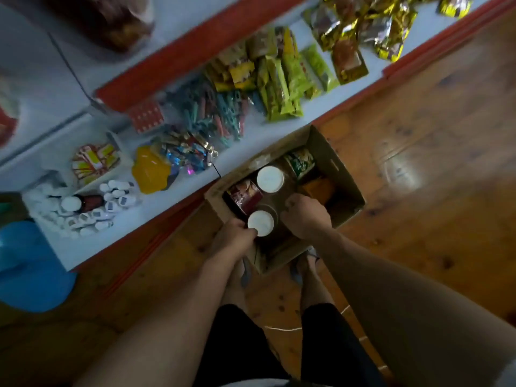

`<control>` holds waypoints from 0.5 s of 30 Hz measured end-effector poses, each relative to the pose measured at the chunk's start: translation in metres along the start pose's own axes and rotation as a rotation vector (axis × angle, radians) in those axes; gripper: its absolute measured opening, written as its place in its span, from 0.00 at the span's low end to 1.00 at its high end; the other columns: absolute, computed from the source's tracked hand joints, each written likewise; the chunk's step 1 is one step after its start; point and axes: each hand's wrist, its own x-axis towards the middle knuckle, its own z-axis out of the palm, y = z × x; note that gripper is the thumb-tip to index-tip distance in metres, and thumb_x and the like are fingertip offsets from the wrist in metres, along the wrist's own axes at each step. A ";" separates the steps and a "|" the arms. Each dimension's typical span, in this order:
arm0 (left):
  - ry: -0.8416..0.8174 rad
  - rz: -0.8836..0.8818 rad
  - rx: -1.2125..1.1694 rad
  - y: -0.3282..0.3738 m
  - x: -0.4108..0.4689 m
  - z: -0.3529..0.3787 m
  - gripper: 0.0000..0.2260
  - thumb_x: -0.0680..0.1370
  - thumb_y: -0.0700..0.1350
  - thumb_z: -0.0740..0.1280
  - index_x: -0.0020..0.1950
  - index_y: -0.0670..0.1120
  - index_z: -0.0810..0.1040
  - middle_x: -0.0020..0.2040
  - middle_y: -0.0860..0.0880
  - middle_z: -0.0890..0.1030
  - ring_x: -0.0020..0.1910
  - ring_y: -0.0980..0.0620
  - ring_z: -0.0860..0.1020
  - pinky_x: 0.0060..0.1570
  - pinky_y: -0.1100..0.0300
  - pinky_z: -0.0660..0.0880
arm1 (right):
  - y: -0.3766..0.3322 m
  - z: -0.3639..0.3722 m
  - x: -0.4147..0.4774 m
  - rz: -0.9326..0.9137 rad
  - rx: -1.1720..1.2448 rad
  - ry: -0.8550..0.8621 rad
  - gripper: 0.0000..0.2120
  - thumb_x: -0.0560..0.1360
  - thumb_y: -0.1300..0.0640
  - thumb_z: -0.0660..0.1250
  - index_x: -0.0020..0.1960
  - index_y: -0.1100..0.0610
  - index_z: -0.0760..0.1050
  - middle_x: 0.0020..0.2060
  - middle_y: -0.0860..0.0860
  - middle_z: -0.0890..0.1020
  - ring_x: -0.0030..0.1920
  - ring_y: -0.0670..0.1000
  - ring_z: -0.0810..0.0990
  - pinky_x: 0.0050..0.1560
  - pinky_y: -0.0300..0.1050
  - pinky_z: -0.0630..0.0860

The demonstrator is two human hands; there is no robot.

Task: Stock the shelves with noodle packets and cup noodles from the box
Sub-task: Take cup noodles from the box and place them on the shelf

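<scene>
The fingers (247, 233) of the left hand (234, 240) curl round the near cup (261, 223) in the box (344, 174), with the thumb on the edge of its white lid. The fingers (290, 204) of the right hand (305, 216) are curled too. They point down into the box just beside that cup, but their tips are hidden, so I cannot tell if they hold anything. The box sits on the wooden floor (418, 135), right up against the bottom shelf (259, 135). Inside it, the far cup (270, 179), also with a white lid, stands behind the near cup. A dark red packet (245, 195) is to the left of the cups. A green thing (300, 162) is at the back, too blurry to name. Something orange (318, 188) sits deep in the shade by the right hand, too dark to make out. On the shelf lie green packets (282, 85), a pile of pegs (220, 110), a yellow thing (150, 170) and small white bottles (111, 202). The gold packets (363, 26) higher up are cut off by the top edge. All of them are blurry, and no words can be read. A blue round thing (28, 263) on the left is cut off too. The feet are mostly hidden under the box and the arms.
</scene>
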 end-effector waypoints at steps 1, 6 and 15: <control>-0.012 -0.028 -0.010 0.001 0.013 0.005 0.13 0.70 0.51 0.69 0.52 0.49 0.76 0.51 0.46 0.80 0.49 0.46 0.78 0.55 0.50 0.77 | 0.011 0.016 0.015 0.013 0.011 -0.023 0.08 0.77 0.53 0.63 0.54 0.54 0.74 0.44 0.50 0.78 0.42 0.51 0.77 0.33 0.42 0.70; -0.002 -0.076 -0.105 -0.004 0.103 0.036 0.17 0.75 0.51 0.71 0.60 0.46 0.77 0.54 0.47 0.79 0.51 0.47 0.77 0.49 0.56 0.73 | 0.045 0.092 0.086 0.073 0.091 -0.054 0.15 0.78 0.52 0.63 0.63 0.53 0.74 0.54 0.52 0.80 0.53 0.54 0.79 0.46 0.47 0.76; 0.011 -0.226 -0.397 -0.020 0.246 0.086 0.17 0.80 0.50 0.66 0.66 0.45 0.73 0.51 0.52 0.80 0.39 0.57 0.74 0.31 0.65 0.66 | 0.075 0.188 0.191 0.142 0.341 -0.087 0.21 0.77 0.55 0.65 0.70 0.49 0.70 0.63 0.51 0.77 0.61 0.54 0.76 0.51 0.45 0.75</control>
